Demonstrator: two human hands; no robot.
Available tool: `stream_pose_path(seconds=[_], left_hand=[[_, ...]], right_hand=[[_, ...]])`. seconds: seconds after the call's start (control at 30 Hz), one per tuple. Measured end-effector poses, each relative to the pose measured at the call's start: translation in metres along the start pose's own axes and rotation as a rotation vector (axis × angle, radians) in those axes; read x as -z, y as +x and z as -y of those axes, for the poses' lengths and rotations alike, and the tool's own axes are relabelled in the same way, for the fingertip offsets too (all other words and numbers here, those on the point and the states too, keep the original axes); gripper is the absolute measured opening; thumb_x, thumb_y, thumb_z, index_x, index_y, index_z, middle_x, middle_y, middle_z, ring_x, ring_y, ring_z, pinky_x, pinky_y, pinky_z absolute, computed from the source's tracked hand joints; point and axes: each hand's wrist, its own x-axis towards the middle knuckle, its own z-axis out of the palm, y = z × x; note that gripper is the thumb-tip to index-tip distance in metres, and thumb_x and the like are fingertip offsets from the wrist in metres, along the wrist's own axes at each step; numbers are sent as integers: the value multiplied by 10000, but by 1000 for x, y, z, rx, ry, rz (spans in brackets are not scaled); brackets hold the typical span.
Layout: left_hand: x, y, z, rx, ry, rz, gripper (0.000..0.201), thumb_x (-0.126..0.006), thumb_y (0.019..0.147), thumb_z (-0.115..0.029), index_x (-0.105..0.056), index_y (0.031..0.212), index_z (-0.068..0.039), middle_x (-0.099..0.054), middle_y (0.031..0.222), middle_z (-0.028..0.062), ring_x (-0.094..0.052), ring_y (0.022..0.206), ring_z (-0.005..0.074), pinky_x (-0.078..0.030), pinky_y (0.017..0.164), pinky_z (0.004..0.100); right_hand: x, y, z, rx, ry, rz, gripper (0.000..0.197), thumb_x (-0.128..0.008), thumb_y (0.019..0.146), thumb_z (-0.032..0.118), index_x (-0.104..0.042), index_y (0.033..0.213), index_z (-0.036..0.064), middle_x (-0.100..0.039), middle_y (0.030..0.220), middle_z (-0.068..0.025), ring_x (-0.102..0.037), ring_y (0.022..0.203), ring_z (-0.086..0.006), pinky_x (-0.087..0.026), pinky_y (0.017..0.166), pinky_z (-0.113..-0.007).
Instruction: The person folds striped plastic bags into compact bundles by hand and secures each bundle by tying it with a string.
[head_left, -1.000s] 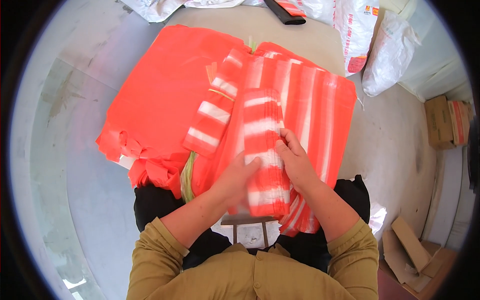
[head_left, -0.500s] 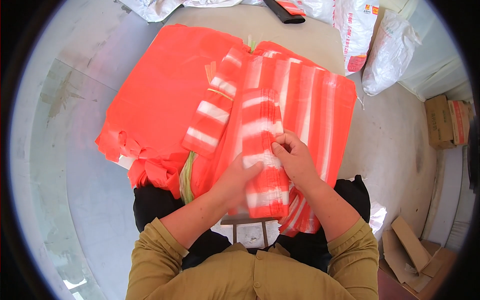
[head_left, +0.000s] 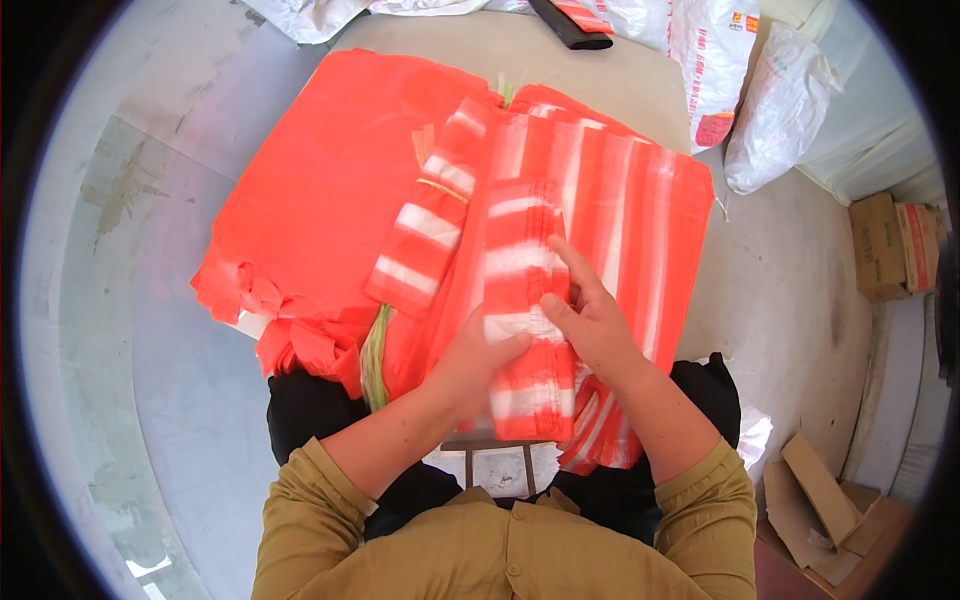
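Observation:
A folded bundle of red-and-white striped plastic bags (head_left: 530, 270) lies lengthwise between my hands, its long right edge gathered in many layers. My left hand (head_left: 475, 360) grips its left side, thumb on top and fingers hidden beneath. At the right edge, my right hand (head_left: 600, 325) rests its thumb on the bundle with the index finger stretched along the edge; the other fingers curl partly out of sight. Under the bundle spreads a stack of striped bags (head_left: 620, 210). To the left lies a narrow folded striped bundle (head_left: 425, 230) with a thin band around it.
A wide pile of plain red plastic sheets (head_left: 340, 150) covers the table's left side. Pale green strands (head_left: 373, 360) hang at its near edge. White sacks (head_left: 785, 105) stand at the far right, and cardboard boxes (head_left: 880, 245) sit by the right wall. A black roll (head_left: 570, 25) lies at the back.
My right hand's fingers have opened from a pinch, and the index finger now reaches farther up the bundle's edge. My left hand keeps nearly the same place.

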Motion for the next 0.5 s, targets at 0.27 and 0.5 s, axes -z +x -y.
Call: stream_pose_path(seconds=[0.27, 0.5], left_hand=[[-3, 0, 2, -21, 153, -11, 551, -615, 973, 24, -391, 1470, -54, -576, 1362, 114, -616, 1211, 202, -551, 1016, 388], [-8, -2, 2, -37, 197, -51, 620, -614, 970, 34, -330, 1512, -65, -561, 1371, 123, -619, 1202, 209, -569, 991, 388]], right_hand=[[13, 4, 14, 3, -314, 246, 664, -700, 923, 91, -455, 1539, 115, -268, 1639, -175, -271, 1521, -274, -254, 1220, -391], [6, 0, 11, 6, -355, 71, 651, -705, 918, 104, -475, 1527, 122, -339, 1560, -196, -340, 1469, -272, -272, 1206, -381]])
